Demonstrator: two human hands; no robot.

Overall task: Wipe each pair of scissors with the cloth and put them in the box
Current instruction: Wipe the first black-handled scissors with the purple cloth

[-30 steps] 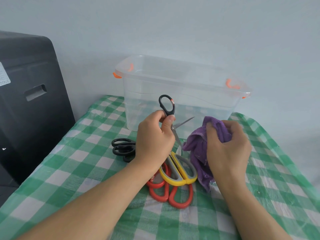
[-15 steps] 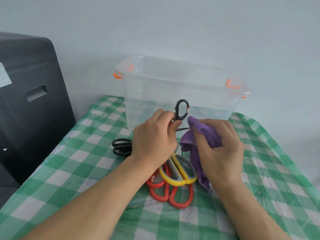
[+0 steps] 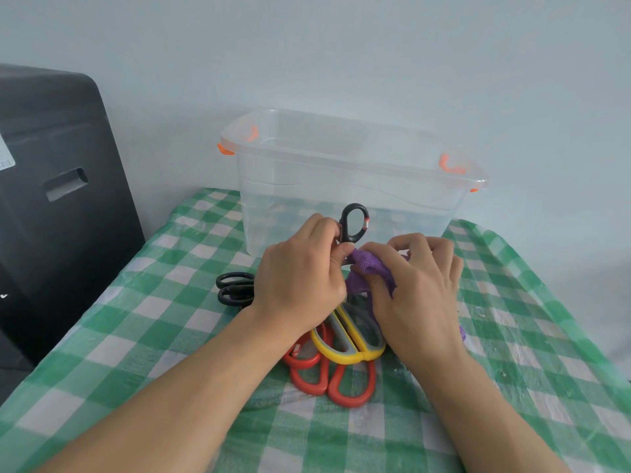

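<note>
The left hand [image 3: 300, 278] grips black scissors [image 3: 353, 223] by the handle, one loop standing upright above the fingers, just in front of the box [image 3: 348, 186]. The blades are hidden, so their line is a guess: probably running from the loop down and rightward into the cloth [image 3: 370, 268]. The right hand [image 3: 420, 295] pinches that purple cloth against them, fingers curled round it, touching the left hand. A wipe would likely draw the right hand away along that line. In front of the box on the desk [image 3: 136, 336] lie another black pair [image 3: 235, 288], a yellow pair [image 3: 348, 339] and a red pair [image 3: 327, 377], partly under the hands.
</note>
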